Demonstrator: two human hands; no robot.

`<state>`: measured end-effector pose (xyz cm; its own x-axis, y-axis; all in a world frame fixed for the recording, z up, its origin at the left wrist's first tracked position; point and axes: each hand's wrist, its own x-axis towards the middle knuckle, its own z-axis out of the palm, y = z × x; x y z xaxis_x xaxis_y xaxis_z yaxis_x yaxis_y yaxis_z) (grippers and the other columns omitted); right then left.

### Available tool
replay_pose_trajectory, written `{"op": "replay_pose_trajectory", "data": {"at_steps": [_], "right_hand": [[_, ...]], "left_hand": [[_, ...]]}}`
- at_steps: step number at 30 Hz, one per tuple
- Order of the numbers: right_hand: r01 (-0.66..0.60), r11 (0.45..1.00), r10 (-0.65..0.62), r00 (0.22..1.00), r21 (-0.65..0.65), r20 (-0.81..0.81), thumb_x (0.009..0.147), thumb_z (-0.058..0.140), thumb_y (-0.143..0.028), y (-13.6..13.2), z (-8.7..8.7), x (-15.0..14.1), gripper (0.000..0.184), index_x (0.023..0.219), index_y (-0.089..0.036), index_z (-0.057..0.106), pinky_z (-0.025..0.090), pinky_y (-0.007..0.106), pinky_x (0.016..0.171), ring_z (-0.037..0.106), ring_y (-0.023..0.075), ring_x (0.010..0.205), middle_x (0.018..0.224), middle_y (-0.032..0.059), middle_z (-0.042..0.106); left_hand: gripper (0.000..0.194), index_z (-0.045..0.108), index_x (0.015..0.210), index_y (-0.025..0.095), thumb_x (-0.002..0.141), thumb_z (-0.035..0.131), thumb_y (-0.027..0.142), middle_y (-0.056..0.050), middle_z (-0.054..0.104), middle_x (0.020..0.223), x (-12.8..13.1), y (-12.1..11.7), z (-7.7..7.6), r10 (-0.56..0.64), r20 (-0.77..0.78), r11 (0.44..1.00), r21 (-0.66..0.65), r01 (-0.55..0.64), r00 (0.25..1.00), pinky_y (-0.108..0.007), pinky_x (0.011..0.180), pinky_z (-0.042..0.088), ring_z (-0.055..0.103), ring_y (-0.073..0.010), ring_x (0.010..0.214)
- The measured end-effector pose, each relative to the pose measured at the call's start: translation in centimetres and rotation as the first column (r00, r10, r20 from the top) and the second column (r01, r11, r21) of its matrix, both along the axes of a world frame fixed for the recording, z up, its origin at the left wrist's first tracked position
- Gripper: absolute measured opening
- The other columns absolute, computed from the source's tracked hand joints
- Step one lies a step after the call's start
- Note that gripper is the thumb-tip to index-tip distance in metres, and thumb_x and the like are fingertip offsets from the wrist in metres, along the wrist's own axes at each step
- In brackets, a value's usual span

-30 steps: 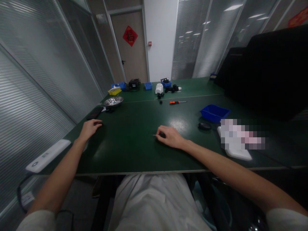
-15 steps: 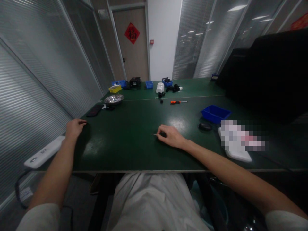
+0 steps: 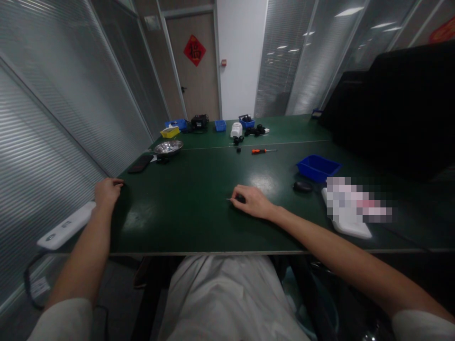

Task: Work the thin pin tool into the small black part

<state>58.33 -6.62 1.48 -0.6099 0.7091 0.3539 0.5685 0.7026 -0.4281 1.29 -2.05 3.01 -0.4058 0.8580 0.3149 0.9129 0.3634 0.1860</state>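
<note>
My right hand (image 3: 251, 201) rests on the green table (image 3: 188, 213) near its middle, fingers closed round a small black part with a thin metal pin (image 3: 241, 199). The pin's tip pokes out to the left of my fingertips; the rest is largely hidden in the palm. At the table's left edge, my left hand (image 3: 107, 193) lies with its fingers stretched out and slightly apart, beside the far end of a white power strip (image 3: 66, 227). I see nothing held in it.
A blue tray (image 3: 318, 168), a black computer mouse (image 3: 303, 186) and a white pad (image 3: 350, 227) sit to the right. Further back are an orange-handled screwdriver (image 3: 263, 151), a metal bowl (image 3: 168, 147), a phone (image 3: 141, 164) and small black parts (image 3: 237, 140). A large dark shape (image 3: 398, 113) stands far right.
My left hand has moved left across the table, away from the phone and towards the power strip. My right hand has stayed in place with the black part.
</note>
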Motion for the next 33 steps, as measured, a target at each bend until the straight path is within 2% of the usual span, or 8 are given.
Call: {"op": "replay_pose_trajectory", "data": {"at_steps": [6, 12, 20, 24, 29, 33], "right_hand": [[-0.002, 1.000, 0.002, 1.000, 0.001, -0.004, 0.095, 0.063, -0.028, 0.2, -0.4, 0.0, 0.007, 0.095, -0.021, 0.064, 0.041, 0.026, 0.071, 0.061, 0.0146, 0.079, 0.096, 0.0014, 0.067], [0.000, 1.000, 0.000, 1.000, 0.005, -0.003, 0.096, 0.063, -0.028, 0.1, -0.3, 0.0, 0.007, 0.095, -0.021, 0.064, 0.041, 0.027, 0.073, 0.061, 0.0156, 0.082, 0.096, 0.0017, 0.067], [-0.005, 1.000, 0.005, 1.000, 0.000, -0.002, 0.095, 0.063, -0.028, 0.2, -0.2, 0.0, 0.008, 0.095, -0.021, 0.064, 0.040, 0.026, 0.071, 0.061, 0.0145, 0.080, 0.097, 0.0016, 0.067], [-0.006, 1.000, 0.006, 1.000, -0.003, -0.001, 0.096, 0.063, -0.029, 0.0, 0.0, 0.0, 0.008, 0.096, -0.021, 0.064, 0.039, 0.026, 0.070, 0.060, 0.0145, 0.079, 0.097, 0.0016, 0.068], [-0.009, 1.000, 0.009, 1.000, -0.003, -0.001, 0.096, 0.063, -0.028, 0.1, 0.0, 0.0, 0.008, 0.095, -0.021, 0.065, 0.040, 0.026, 0.071, 0.061, 0.0147, 0.080, 0.096, 0.0017, 0.067], [-0.011, 1.000, 0.011, 1.000, -0.002, 0.004, 0.095, 0.063, -0.028, 0.2, -0.1, 0.0, 0.008, 0.096, -0.021, 0.065, 0.041, 0.026, 0.072, 0.061, 0.0152, 0.081, 0.095, 0.0021, 0.067]], "left_hand": [[0.027, 0.078, 0.111, 0.007, 0.086, 0.070, 0.015, -0.006, 0.074, 0.083, 0.5, -0.4, 0.4, -0.022, -0.060, 1.000, -0.016, 0.021, 0.998, -0.019, 0.068, 0.031, 0.055, -0.0165, 0.073], [0.027, 0.078, 0.111, 0.006, 0.086, 0.069, 0.014, -0.008, 0.074, 0.087, 0.2, 0.0, 0.2, -0.031, -0.081, 0.999, -0.029, 0.029, 0.996, -0.020, 0.069, 0.032, 0.053, -0.0168, 0.074], [0.030, 0.078, 0.113, 0.006, 0.088, 0.066, 0.018, -0.010, 0.072, 0.089, 0.2, 0.0, -0.2, 0.008, -0.104, 1.000, -0.021, -0.010, 0.994, -0.023, 0.070, 0.032, 0.050, -0.0180, 0.072], [0.028, 0.078, 0.109, 0.005, 0.089, 0.064, 0.018, -0.010, 0.068, 0.084, 0.6, -0.1, -0.2, 0.030, -0.126, 1.000, -0.004, -0.031, 0.992, -0.024, 0.074, 0.034, 0.048, -0.0182, 0.074], [0.031, 0.079, 0.109, 0.005, 0.090, 0.063, 0.023, -0.011, 0.065, 0.080, 1.4, -0.5, -0.1, 0.085, -0.154, 0.996, 0.011, -0.085, 0.984, -0.025, 0.070, 0.034, 0.044, -0.0184, 0.069], [0.031, 0.078, 0.106, 0.004, 0.089, 0.064, 0.025, -0.008, 0.059, 0.069, 2.0, -0.6, 0.2, 0.136, -0.173, 0.991, 0.007, -0.137, 0.976, -0.026, 0.069, 0.036, 0.047, -0.0189, 0.069]]}}
